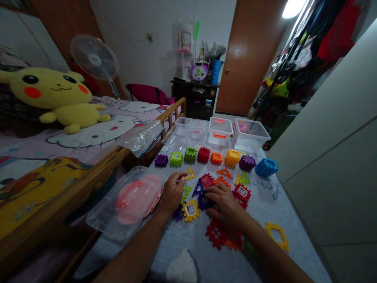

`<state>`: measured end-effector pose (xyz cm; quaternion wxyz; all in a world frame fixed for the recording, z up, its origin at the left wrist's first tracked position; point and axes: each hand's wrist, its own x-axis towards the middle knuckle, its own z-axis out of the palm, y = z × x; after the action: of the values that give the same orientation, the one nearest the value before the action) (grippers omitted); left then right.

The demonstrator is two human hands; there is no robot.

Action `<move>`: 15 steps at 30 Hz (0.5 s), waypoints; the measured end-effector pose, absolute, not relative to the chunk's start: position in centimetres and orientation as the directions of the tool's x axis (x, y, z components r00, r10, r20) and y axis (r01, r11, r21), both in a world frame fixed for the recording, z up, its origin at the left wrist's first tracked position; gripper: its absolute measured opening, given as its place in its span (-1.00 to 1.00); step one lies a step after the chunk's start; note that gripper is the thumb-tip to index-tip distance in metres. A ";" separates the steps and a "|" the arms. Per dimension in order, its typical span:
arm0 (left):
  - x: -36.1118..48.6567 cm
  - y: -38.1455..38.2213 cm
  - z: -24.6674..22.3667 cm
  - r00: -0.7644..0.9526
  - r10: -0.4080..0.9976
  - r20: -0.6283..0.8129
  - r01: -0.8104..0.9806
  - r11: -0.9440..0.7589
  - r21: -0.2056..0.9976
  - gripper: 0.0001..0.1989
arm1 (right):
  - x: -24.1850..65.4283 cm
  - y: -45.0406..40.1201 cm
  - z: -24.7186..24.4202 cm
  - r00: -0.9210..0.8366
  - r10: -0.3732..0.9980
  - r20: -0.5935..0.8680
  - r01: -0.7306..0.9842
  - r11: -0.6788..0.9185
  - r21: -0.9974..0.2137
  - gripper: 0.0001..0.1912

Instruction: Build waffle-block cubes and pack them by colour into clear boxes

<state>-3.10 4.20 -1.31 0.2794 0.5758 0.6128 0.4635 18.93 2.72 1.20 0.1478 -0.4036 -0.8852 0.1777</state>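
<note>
My left hand [173, 192] sits curled with the knuckles up, its fingers just short of a yellow triangular plastic frame [190, 174]; I cannot tell whether it is pinching anything. My right hand [225, 204] is draped over a dark purple notched piece [204, 202], fingers bent down onto it, though I cannot tell if they grip it.

That piece lies on a grey quilted surface [297, 251], among loosely scattered flat plastic tiles with toothed edges, including a yellow tile with a white grid [191, 210] and a red lattice tile [216, 234]. Beyond my hands runs a neat row of hollow, multicoloured notched cubes [216, 158], with clear plastic tubs [249, 135] behind it.

A clear plastic box holding something pink [138, 200] sits just beside my left hand, close to a wooden bed rail [88, 184]. To the right, there is open quilted room before the surface's edge, with a yellow open frame [277, 236] lying there.
</note>
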 end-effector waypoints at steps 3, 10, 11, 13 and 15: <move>-3.1 4.1 -1.2 -0.203 0.966 0.161 0.411 -0.065 0.909 -0.72 | 19.2 2.7 1.2 -0.618 0.770 0.158 0.649 0.613 -0.451 -0.68; -3.1 4.0 -0.9 -0.216 0.956 0.197 0.403 -0.097 0.910 -0.73 | 19.7 3.2 0.4 -0.586 0.743 0.324 0.570 0.662 -0.486 -0.80; -3.1 4.0 -0.9 -0.218 0.954 0.205 0.406 -0.103 0.908 -0.73 | 19.8 3.3 0.2 -0.558 0.758 0.336 0.581 0.647 -0.493 -0.78; -3.2 4.0 -0.9 -0.222 0.952 0.210 0.410 -0.104 0.906 -0.74 | 20.0 3.4 -0.1 -0.494 0.795 0.353 0.617 0.606 -0.502 -0.75; -3.2 4.0 -0.9 -0.229 0.951 0.208 0.410 -0.100 0.906 -0.74 | 20.1 3.5 -0.5 -0.447 0.816 0.367 0.645 0.578 -0.500 -0.73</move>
<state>-3.16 3.96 -0.92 0.2756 0.5564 0.6116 0.4903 20.10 3.49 -0.48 0.2942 -0.4356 -0.8382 0.1451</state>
